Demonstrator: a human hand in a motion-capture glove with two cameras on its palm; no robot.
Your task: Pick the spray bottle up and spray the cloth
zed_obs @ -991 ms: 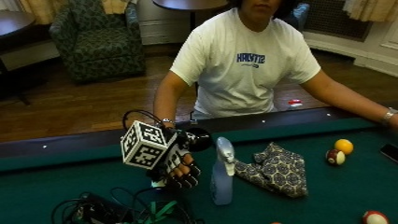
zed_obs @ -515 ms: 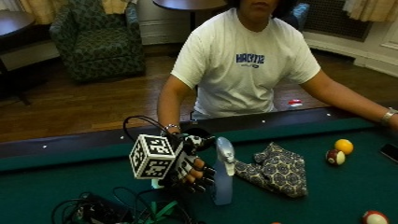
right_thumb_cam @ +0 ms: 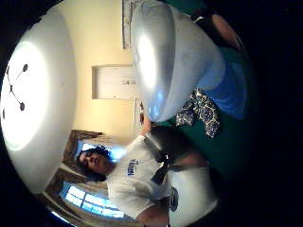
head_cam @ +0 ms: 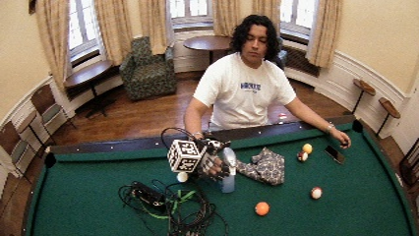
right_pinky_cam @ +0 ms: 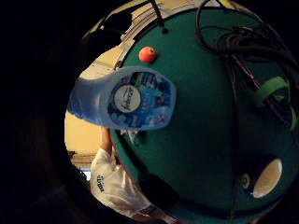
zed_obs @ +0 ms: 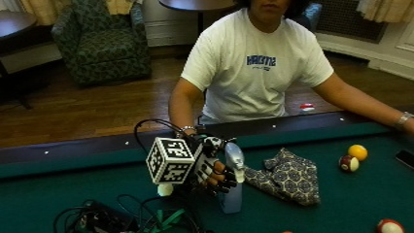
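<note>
Since a second ago the black-gloved right hand (zed_obs: 216,174) has come in from the left and now curls its fingers round the neck of the upright pale-blue plastic spray bottle (zed_obs: 232,187), which stands on the green felt table (zed_obs: 336,204). Just right lies the crumpled dark patterned cloth (zed_obs: 288,177). I judge grasping done; lifting, aiming and spraying remain.

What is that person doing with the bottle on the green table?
A person at a pool table has the gloved right hand curled around a blue spray bottle, which stands upright on the felt. A patterned cloth lies just beside it, not sprayed yet as far as can be seen. Billiard balls sit farther off.
</note>
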